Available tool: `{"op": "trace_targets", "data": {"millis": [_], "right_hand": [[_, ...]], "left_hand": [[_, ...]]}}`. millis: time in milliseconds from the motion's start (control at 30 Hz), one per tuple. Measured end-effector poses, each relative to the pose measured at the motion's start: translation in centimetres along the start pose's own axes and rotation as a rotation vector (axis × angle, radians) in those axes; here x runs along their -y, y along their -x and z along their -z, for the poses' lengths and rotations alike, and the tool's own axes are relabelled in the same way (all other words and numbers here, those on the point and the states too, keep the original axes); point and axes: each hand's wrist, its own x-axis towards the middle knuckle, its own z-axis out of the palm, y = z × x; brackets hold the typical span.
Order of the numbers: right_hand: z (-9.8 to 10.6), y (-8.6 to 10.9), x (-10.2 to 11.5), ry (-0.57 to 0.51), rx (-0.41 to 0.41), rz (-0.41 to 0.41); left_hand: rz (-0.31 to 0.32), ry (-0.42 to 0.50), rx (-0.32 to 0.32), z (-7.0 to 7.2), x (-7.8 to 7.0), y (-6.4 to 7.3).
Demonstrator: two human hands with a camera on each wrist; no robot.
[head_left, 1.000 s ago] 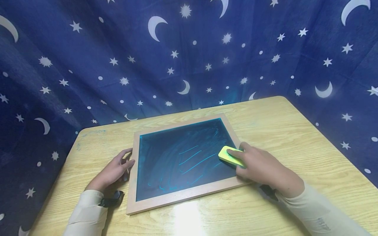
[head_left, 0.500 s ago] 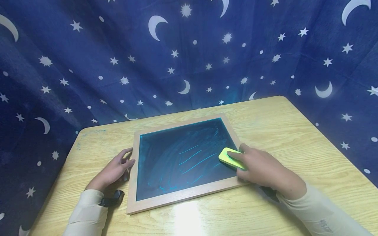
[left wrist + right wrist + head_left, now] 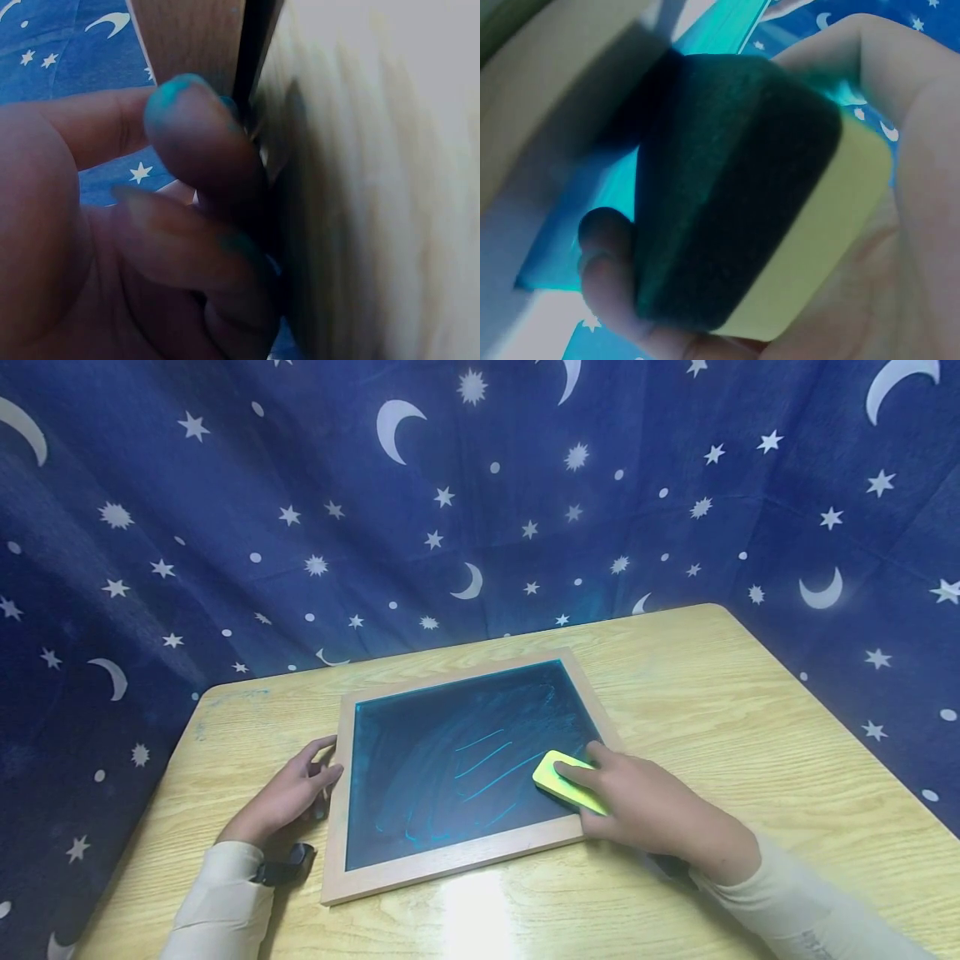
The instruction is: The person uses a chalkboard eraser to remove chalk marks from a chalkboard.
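A small chalkboard (image 3: 420,768) with a light wooden frame lies on the table, with thin blue-green chalk lines and smears across its dark surface. My left hand (image 3: 285,793) holds the frame's left edge, the thumb against the wood. Its fingers curl low beside the edge in the left wrist view, and fingertips (image 3: 176,101) there carry green chalk dust. At the board's right side my right hand (image 3: 660,806) grips a yellow chalkboard eraser (image 3: 553,781) over the lower right part of the board. The right wrist view shows the eraser's dark felt (image 3: 727,195), tinged green.
The wooden table (image 3: 675,677) has faint blue chalk smudges (image 3: 240,697) near its far left corner. A dark blue curtain (image 3: 337,527) with moons and stars hangs behind and at both sides. Dark wrist straps (image 3: 285,867) sit at the sleeves.
My right hand has moved the eraser left and toward me across the board, after a slight shift earlier. The left hand and the board stay where they were.
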Motion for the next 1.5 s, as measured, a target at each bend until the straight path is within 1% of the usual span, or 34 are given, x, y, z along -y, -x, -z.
{"op": "trace_targets", "data": {"millis": [133, 300, 433, 567, 667, 800, 933, 1100, 1233, 1500], "right_hand": [[-0.3, 0.1, 0.6, -0.011, -0.001, 0.038], [-0.7, 0.1, 0.9, -0.015, 0.011, 0.029], [-0.7, 0.1, 0.8, -0.011, 0.024, -0.003], [-0.5, 0.1, 0.4, 0.004, 0.034, -0.03], [-0.2, 0.0, 0.0, 0.005, 0.053, -0.075], [0.3, -0.1, -0.6, -0.016, 0.08, -0.152], [0.8, 0.0, -1.4, -0.026, 0.081, -0.199], [1.3, 0.2, -1.9, -0.017, 0.075, -0.232], [1.6, 0.2, -1.9, -0.018, 0.08, -0.238], [1.5, 0.3, -1.7, -0.01, 0.07, -0.182]], "left_hand": [[-0.008, -0.01, -0.008, 0.0, 0.0, 0.0], [-0.015, -0.02, -0.009, -0.1, 0.0, 0.1], [-0.022, -0.033, -0.014, -0.1, 0.1, 0.1], [-0.023, -0.014, -0.007, -0.1, 0.1, 0.0], [-0.015, 0.013, -0.004, -0.2, 0.0, 0.0], [-0.017, 0.013, -0.008, -0.2, 0.0, 0.0], [-0.02, -0.002, -0.008, -0.2, 0.0, 0.1], [-0.027, -0.009, -0.005, -0.2, 0.0, 0.1], [-0.029, -0.001, -0.006, -0.2, 0.0, 0.1], [-0.033, -0.004, -0.01, -0.3, -0.1, 0.1]]}}
